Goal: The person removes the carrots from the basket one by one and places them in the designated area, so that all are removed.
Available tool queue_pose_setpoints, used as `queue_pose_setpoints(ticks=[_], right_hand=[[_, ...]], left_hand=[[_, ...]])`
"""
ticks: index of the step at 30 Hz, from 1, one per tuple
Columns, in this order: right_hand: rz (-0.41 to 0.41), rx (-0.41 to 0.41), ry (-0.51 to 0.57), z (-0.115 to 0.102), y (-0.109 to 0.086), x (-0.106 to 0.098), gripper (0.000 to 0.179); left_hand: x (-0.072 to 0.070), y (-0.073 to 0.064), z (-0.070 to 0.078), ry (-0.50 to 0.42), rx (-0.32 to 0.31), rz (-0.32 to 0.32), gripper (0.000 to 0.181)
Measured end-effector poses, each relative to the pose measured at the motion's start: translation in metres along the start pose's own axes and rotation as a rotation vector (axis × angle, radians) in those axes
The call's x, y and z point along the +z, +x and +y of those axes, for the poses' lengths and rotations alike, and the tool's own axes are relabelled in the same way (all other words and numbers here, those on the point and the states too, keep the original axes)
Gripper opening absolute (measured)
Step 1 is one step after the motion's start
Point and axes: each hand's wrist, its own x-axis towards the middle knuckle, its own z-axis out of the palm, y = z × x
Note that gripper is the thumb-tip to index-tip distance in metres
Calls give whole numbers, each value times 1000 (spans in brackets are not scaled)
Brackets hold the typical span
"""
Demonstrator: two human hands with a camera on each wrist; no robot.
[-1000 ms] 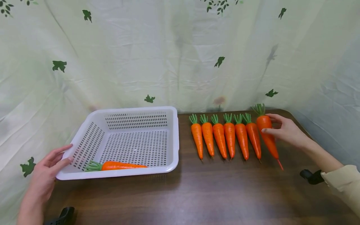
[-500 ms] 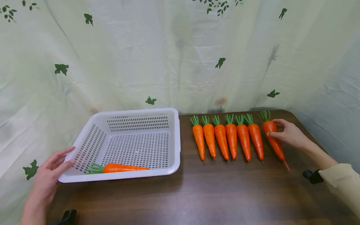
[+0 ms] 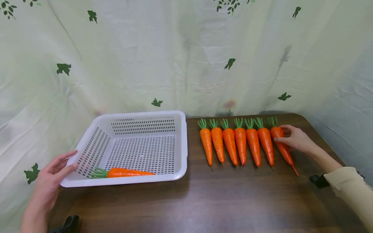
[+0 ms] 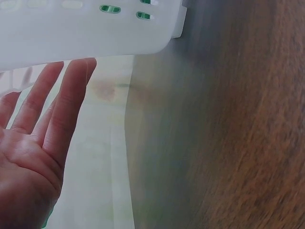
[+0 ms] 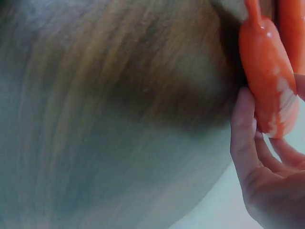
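In the head view, my right hand (image 3: 297,139) grips the upper part of an orange carrot (image 3: 282,142) with green stalks, at the right end of a row. The right wrist view has my right fingers (image 5: 243,114) around the carrot's thick end, its thin tip pointing up there. My left hand (image 3: 49,178) holds the near left rim of a white perforated plastic basket (image 3: 122,183), thumb over the rim. From the left wrist, extended fingers (image 4: 71,105) touch the basket's outer wall. One carrot (image 3: 125,172) lies along the near side inside the basket.
Several carrots (image 3: 240,145) lie side by side on the dark wooden table (image 3: 204,200), stalks toward the back, right of the basket. A pale curtain (image 3: 186,58) with leaf prints hangs behind the table. Black wrist gear (image 3: 319,181) shows beneath the right sleeve.
My right hand has brought the carrot down toward the table at the right end of the row, then shifted it slightly left. My left hand stays on the basket.
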Motion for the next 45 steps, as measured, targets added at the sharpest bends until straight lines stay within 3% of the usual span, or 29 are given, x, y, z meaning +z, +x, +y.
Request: queue_pose_setpoints(ticks=[7, 12, 18, 23, 27, 38, 45], right_hand=[[-43, -9, 7, 0, 3, 1, 81], [-25, -24, -4, 0, 0, 0, 81], [94, -64, -27, -3, -7, -3, 75], [224, -132, -78, -9, -15, -4, 59], [265, -186, -69, -20, -23, -1, 50], [186, -271, -27, -60, -37, 17, 41], [65, -344, -55, -89, -38, 42, 38]], left_hand=[[0, 0, 0, 0, 16, 3, 44], [0, 0, -1, 15, 3, 7, 45], [1, 0, 0, 33, -1, 19, 46], [1, -1, 1, 61, 0, 21, 48], [1, -1, 0, 58, -1, 16, 48], [0, -1, 2, 41, -7, 1, 45], [-2, -1, 2, 26, -9, -10, 44]])
